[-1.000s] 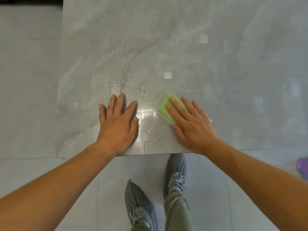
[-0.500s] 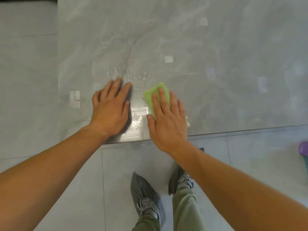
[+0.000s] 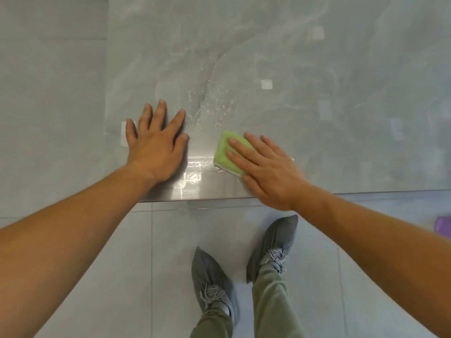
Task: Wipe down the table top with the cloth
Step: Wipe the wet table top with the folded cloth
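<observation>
Rightward since the prior frame: cloth point(image 3: 227, 152) near desk point(image 3: 317, 118) front edge, pressed under right hand point(image 3: 268, 169), fingers point(image 3: 256, 143) flat. Left hand point(image 3: 156, 145) flat, bracing. Droplets point(image 3: 210, 103) beyond remain; wiping judged incomplete.

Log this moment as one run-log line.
step: wiping table top | right hand: pressing green cloth near front edge | left hand: flat on table top | droplets: beyond cloth

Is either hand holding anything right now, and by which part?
Nothing is gripped. The right hand presses flat on top of the cloth, covering its right part; the left hand rests flat on the table.
</observation>
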### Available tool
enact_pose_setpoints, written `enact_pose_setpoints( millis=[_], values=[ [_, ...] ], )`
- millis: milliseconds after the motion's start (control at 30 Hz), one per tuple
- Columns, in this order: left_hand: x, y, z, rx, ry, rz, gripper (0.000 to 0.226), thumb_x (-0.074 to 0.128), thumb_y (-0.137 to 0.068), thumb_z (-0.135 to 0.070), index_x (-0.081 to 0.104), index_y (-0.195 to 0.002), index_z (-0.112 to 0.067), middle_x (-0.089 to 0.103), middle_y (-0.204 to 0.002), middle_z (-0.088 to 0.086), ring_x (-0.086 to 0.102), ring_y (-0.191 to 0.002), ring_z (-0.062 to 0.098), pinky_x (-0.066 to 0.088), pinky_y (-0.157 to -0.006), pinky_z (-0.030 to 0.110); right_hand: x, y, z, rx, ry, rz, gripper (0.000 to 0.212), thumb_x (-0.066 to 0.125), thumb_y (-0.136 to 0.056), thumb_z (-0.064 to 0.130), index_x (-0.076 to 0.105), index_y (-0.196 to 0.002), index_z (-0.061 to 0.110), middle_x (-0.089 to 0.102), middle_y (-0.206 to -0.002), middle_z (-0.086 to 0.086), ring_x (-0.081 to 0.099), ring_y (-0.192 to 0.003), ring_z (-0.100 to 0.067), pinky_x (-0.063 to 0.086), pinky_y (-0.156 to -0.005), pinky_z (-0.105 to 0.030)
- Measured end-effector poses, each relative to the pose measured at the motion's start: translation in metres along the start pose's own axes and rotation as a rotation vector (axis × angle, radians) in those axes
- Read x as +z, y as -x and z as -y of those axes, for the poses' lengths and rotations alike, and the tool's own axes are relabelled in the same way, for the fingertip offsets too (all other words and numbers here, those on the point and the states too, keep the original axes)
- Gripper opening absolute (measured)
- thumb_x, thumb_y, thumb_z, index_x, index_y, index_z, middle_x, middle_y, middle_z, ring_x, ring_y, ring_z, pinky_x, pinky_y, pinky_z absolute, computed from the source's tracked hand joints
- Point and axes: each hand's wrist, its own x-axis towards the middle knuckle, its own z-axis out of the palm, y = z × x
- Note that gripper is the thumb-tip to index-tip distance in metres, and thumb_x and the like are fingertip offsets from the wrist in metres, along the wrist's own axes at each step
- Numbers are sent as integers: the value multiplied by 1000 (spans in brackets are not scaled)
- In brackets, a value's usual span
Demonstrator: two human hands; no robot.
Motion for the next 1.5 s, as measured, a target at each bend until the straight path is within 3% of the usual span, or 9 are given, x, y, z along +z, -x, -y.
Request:
enact_pose_setpoints(
  millis=[233, 533, 633, 833, 1033, 1133, 1267, 1400, 1500],
  values=[
    [-2, 1, 1, 14, -8, 8, 55, 20, -103, -48, 8, -156, -42, -9, -167, -1, -12, -152, 25, -5, -119, 57, -17, -46, -7, 599, -152, -156, 60, 22, -102, 40, 15, -159, 24, 6, -167, 2, 3, -153, -30, 4, -124, -47],
    [-1, 1, 2, 10, -9, 10, 55, 20, -103, -49, 6, -156, -42, -11, -167, -2, -13, -152, 24, -6, -119, 56, -1, -10, 3, -315, 69, 35, 58, 37, -102, 40, 27, -156, 20, 19, -165, -3, 9, -153, -34, 16, -121, -54],
    [2, 1, -1, 6, -29, 8, 56, 18, -103, -49, 3, -156, -41, -12, -166, 0, -15, -152, 26, -8, -119, 57, -8, 6, -38, -273, 105, 54, 59, 36, -101, 44, 29, -156, 21, 21, -165, -4, 12, -152, -34, 18, -120, -55],
    [2, 0, -10, -30, 4, -28, 54, 22, -103, -47, 15, -156, -37, -5, -167, 4, -11, -152, 29, -7, -119, 59, -14, -14, -22, 452, -36, -112, 65, 23, -99, 53, 19, -157, 25, 11, -167, -1, 7, -153, -34, 10, -122, -54],
    [-4, -9, -18, -65, 20, -73, 52, 23, -102, -46, 21, -153, -35, 8, -165, 9, -1, -151, 31, -3, -119, 58, -2, -25, -11, -195, 102, 34, 59, 30, -102, 48, 25, -157, 26, 19, -165, -1, 15, -151, -37, 15, -121, -55],
    [-4, -16, -13, -77, 14, -67, 55, 22, -103, -46, 13, -156, -36, 0, -166, 6, -5, -152, 28, -4, -119, 58, -21, -73, -57, 120, 82, -61, 62, 21, -100, 49, 22, -157, 25, 17, -166, -4, 18, -150, -39, 14, -121, -55],
    [-10, -25, -11, -71, 15, -154, 46, 30, -102, -42, 35, -147, -32, 23, -158, 9, 15, -146, 34, 11, -118, 55, -33, -124, -57, 533, -60, -153, 63, 17, -102, 51, 12, -159, 25, 4, -167, -1, 2, -153, -35, 5, -123, -52],
    [-19, -36, -11, -90, 72, -266, 32, 41, -99, -34, 54, -127, -24, 43, -137, 8, 35, -127, 34, 23, -108, 48, -18, -93, -29, -107, 53, -17, 62, 24, -102, 51, 21, -158, 24, 15, -166, -3, 10, -152, -36, 12, -122, -55],
    [-27, -50, -9, -110, 96, -285, 34, 42, -98, -34, 54, -128, -23, 43, -135, 10, 37, -127, 34, 22, -109, 46, -28, -108, -67, -225, 90, 6, 58, 26, -103, 47, 26, -156, 25, 21, -165, 0, 16, -151, -35, 12, -122, -54]
  ],
)
